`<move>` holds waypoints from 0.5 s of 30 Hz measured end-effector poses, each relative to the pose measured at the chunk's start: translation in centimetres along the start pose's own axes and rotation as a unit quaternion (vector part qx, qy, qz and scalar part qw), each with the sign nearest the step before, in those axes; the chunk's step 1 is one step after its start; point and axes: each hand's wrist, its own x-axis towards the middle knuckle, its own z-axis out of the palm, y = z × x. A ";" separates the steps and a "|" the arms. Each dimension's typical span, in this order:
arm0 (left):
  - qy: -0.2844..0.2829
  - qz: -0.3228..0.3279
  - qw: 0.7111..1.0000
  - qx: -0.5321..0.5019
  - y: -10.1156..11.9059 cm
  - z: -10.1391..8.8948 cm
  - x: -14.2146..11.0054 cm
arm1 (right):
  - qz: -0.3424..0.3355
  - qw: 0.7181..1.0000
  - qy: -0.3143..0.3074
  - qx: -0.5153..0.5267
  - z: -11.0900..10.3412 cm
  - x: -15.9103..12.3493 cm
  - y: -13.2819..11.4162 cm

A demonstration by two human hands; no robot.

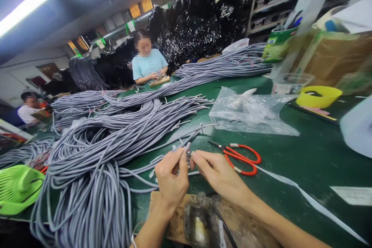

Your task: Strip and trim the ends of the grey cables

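My left hand [171, 178] pinches the end of a grey cable [186, 148] between thumb and fingers, just above the green table [305, 155]. My right hand [217, 174] is closed beside it, its fingertips meeting the same cable end. The cable runs back into a big heap of grey cables [110, 143] on the left. Red-handled scissors [241, 157] lie on the table just right of my right hand. A wooden board with a metal part [200, 221] sits under my wrists.
A clear plastic bag [250, 110] lies behind the scissors, a yellow bowl [318, 96] at the right, a green fan [17, 188] at the left edge. More grey cable bundles [221, 66] stretch across the table. A person in a blue shirt [148, 66] works opposite; another sits far left [27, 110].
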 end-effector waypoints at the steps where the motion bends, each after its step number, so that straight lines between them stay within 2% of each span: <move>1: -0.003 0.002 1.000 0.000 0.0 0.0 0.0 | 0.007 1.000 0.005 0.012 0.1 0.0 0.0; 4: -0.021 0.020 0.999 0.017 0.1 0.2 0.0 | 0.012 0.998 0.037 0.048 -0.4 0.1 0.0; 5: -0.033 0.028 0.999 0.025 0.1 0.3 -0.1 | 0.011 0.995 0.071 0.066 -0.9 0.1 -0.1; 7: -0.059 0.037 0.997 0.029 0.2 0.5 -0.1 | 0.001 0.978 0.183 0.095 -2.3 0.2 -0.5; 9: -0.073 0.025 0.997 0.016 0.3 0.6 -0.1 | -0.025 0.959 0.276 0.059 -3.6 0.3 -0.8; 10: -0.075 0.010 0.997 0.006 0.4 0.5 0.0 | -0.049 0.962 0.268 -0.004 -4.1 0.3 -0.8; 13: -0.085 -0.048 0.994 -0.040 0.5 0.2 0.3 | -0.140 0.962 0.140 -0.188 -4.3 0.4 -0.6; 15: -0.122 -0.097 0.982 -0.103 0.2 0.0 0.6 | -0.181 0.953 0.090 -0.227 -3.8 0.4 -0.4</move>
